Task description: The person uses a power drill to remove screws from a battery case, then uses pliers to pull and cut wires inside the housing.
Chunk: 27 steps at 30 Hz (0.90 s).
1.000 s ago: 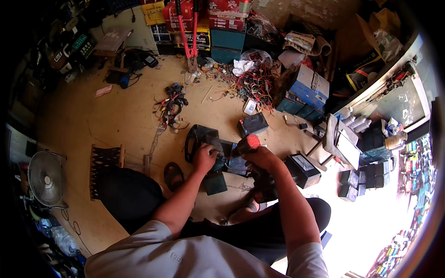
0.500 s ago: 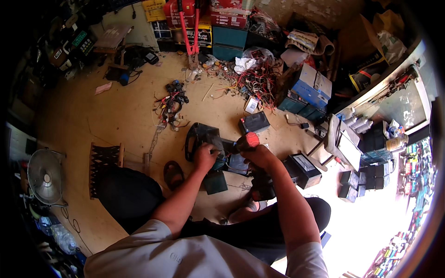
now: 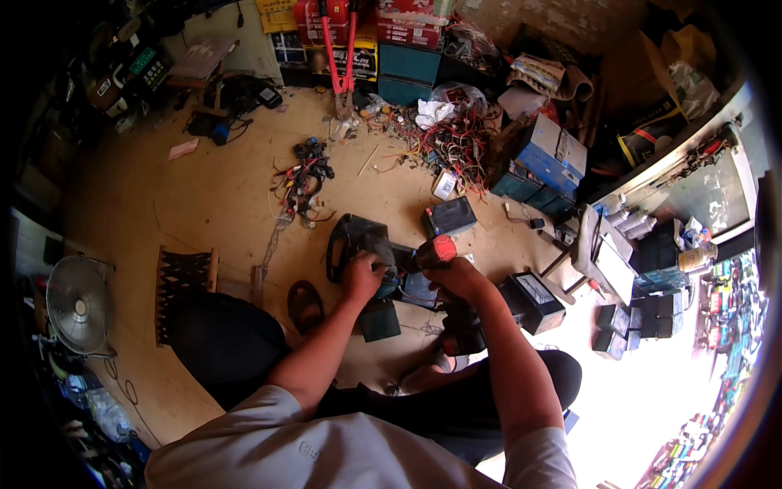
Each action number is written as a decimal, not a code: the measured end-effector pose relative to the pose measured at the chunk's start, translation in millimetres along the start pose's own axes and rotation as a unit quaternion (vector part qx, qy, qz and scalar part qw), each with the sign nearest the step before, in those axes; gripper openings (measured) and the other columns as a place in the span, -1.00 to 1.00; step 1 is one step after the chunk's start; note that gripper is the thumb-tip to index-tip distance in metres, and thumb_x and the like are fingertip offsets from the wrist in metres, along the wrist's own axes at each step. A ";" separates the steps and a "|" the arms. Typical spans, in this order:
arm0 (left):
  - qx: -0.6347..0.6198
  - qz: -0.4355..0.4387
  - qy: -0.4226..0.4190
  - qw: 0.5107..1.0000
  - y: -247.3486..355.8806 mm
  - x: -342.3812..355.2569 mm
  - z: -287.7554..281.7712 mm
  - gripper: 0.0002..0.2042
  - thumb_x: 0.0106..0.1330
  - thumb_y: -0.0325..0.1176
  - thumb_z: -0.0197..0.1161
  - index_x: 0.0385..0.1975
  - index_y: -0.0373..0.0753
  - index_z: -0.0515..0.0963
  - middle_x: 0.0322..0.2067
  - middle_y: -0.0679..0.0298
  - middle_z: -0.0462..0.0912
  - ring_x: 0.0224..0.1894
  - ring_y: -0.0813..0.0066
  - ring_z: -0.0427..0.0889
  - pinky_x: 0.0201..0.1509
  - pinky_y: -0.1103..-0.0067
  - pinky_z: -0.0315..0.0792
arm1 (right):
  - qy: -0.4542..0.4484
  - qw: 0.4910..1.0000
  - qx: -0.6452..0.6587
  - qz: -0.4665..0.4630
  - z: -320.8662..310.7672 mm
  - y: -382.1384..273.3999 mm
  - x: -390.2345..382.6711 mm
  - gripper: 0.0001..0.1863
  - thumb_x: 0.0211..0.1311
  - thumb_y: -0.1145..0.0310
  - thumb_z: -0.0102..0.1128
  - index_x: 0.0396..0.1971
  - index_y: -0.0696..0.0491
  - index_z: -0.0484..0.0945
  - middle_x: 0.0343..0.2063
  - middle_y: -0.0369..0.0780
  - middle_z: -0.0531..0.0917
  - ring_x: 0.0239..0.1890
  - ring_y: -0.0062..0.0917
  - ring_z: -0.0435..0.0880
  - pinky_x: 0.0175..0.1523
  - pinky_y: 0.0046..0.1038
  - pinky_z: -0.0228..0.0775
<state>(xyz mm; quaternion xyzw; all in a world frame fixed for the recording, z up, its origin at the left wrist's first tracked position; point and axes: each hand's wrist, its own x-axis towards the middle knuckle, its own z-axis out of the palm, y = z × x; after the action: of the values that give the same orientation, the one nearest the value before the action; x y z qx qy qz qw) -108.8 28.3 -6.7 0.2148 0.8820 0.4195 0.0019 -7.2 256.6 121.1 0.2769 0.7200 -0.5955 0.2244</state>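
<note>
Red-and-black drill (image 3: pixel 441 248) gripped in the right hand (image 3: pixel 461 279)!
Now its nose is pointed toward the left hand (image 3: pixel 363 277); just beyond, partly hidden by that hand, a black case (image 3: pixel 358 235) is set on the floor, looped handle turned out leftward.

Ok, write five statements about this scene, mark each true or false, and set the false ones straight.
1. The right hand holds a red-and-black drill. True.
2. The fan stands on the person's right. False: the fan is on the left.
3. Tangled wires lie beyond the hands. True.
4. The left hand is on the blue box. False: the left hand is at the black casing.
5. The long cutter has red handles. True.
</note>
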 end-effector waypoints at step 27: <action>-0.014 0.008 -0.043 0.999 -6.4 1.5 4.7 -0.84 0.04 -0.41 0.50 -0.39 -0.21 0.69 -0.32 0.10 0.66 -0.20 0.02 0.68 -0.14 0.30 0.57 | -0.052 0.997 0.013 0.052 -31.5 -0.7 29.1 -0.70 0.27 0.18 0.38 -0.26 0.14 0.66 -0.49 -0.25 0.68 -0.57 -0.55 0.60 -0.45 -0.45 0.46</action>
<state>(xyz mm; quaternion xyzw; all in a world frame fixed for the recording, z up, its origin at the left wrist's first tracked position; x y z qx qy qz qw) -111.7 28.7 -14.2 0.2394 0.8734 0.4222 0.0397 -29.1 291.2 108.6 0.2857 0.6844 -0.6056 0.2886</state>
